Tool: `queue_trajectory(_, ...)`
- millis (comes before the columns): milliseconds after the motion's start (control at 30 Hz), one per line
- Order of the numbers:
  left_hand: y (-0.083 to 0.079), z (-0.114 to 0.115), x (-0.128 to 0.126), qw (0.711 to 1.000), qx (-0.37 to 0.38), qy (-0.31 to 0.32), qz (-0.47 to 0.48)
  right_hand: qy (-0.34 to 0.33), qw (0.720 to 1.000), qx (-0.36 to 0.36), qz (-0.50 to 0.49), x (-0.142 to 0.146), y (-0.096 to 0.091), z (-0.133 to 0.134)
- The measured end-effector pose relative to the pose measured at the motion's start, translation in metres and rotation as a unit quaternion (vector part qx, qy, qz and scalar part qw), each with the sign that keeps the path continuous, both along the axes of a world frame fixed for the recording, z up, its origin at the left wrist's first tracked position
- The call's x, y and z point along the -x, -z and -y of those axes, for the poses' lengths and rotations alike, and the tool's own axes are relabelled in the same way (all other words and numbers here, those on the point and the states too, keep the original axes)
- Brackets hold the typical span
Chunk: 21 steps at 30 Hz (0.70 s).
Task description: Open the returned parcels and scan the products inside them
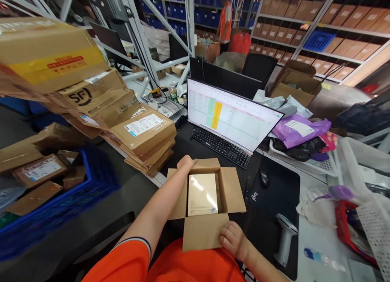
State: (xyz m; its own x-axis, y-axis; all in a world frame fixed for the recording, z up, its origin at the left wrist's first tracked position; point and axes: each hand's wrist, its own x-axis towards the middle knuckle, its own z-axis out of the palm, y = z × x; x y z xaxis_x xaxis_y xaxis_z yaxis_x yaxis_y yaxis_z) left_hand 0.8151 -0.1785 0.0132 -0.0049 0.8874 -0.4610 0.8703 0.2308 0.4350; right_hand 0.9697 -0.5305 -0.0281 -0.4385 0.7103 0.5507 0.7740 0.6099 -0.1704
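Note:
An open cardboard box (231, 190) sits in front of me on the black desk mat, its flaps folded outward. Inside it lies a smaller cream-coloured box (202, 194) with a shiny face and small print along its lower edge. My left hand (186, 162) reaches over the left flap and is closed at the left end of the far flap; its fingertips are partly hidden. Curled fingers of my right hand (234, 239) grip the right corner of the near flap.
Behind the box stand a keyboard (221, 147) and a monitor (231, 107). Flattened and stacked cartons (143, 131) rise on the left, above a blue crate (100, 176). To the right are a mouse (263, 177), a barcode scanner (285, 239) and a purple parcel (300, 129).

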Motion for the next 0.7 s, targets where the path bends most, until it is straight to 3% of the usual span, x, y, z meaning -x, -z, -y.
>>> queue_trajectory(100, -0.004, 0.009, -0.003, 0.999, -0.039, 0.007, -0.030, -0.001, 0.999, -0.028, 0.017, 0.001, 0.009, 0.005)
queue_trajectory(300, -0.004, 0.009, -0.006, 0.997, -0.049, 0.028, -0.058, -0.031, 0.993, 0.038, 0.104, -0.019, 0.043, -0.003)
queue_trajectory(400, -0.010, 0.010, -0.009, 0.995, -0.070, 0.054, -0.052, -0.027, 0.993, 0.040, 0.112, -0.021, 0.047, -0.006)
queue_trajectory(467, -0.018, 0.018, -0.009, 0.987, -0.130, 0.092, -0.033, -0.016, 0.993, 0.052, 0.107, -0.018, 0.036, -0.001)
queue_trajectory(567, -0.033, 0.045, 0.002, 0.958, -0.233, 0.169, 0.009, -0.022, 0.992, 0.090, 0.089, -0.015, 0.004, 0.012)
queue_trajectory(633, -0.038, 0.074, 0.016, 0.936, -0.288, 0.201, 0.023, -0.030, 0.990, 0.138, 0.022, -0.016, -0.021, 0.014)
queue_trajectory(700, -0.034, 0.111, 0.033, 0.919, -0.341, 0.197, 0.016, 0.008, 0.975, 0.197, -0.100, -0.017, -0.037, 0.002)
